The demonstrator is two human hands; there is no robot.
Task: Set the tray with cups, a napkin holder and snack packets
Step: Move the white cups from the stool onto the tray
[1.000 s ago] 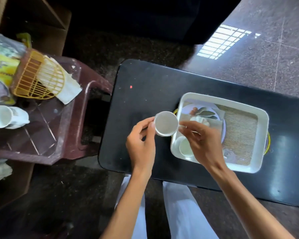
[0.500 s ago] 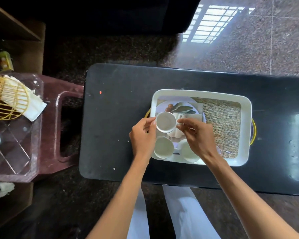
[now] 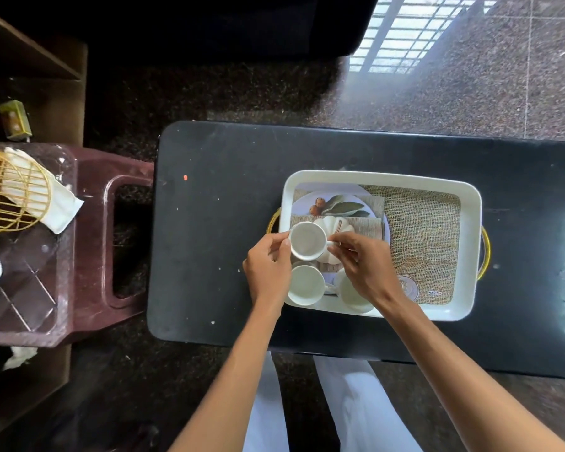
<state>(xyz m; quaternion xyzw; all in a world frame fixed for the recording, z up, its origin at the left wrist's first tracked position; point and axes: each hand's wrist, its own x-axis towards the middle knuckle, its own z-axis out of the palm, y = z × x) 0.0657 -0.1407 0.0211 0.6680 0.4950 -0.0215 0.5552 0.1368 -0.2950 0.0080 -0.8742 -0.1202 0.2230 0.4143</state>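
A gold wire napkin holder (image 3: 12,194) lies on the maroon plastic stool (image 3: 92,243), well apart from the black table (image 3: 216,243). The left hand (image 3: 268,272) and right hand (image 3: 366,269) pinch a small white ceramic cup (image 3: 307,240) above the white rectangular tray's (image 3: 470,256) left end; its right half is open.

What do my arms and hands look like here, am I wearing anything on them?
Both forearms are bare to the bottom frame edge: no sleeves, gloves, watch or bracelets visible. The left hand and right hand show no clear rings. White trousers show below.
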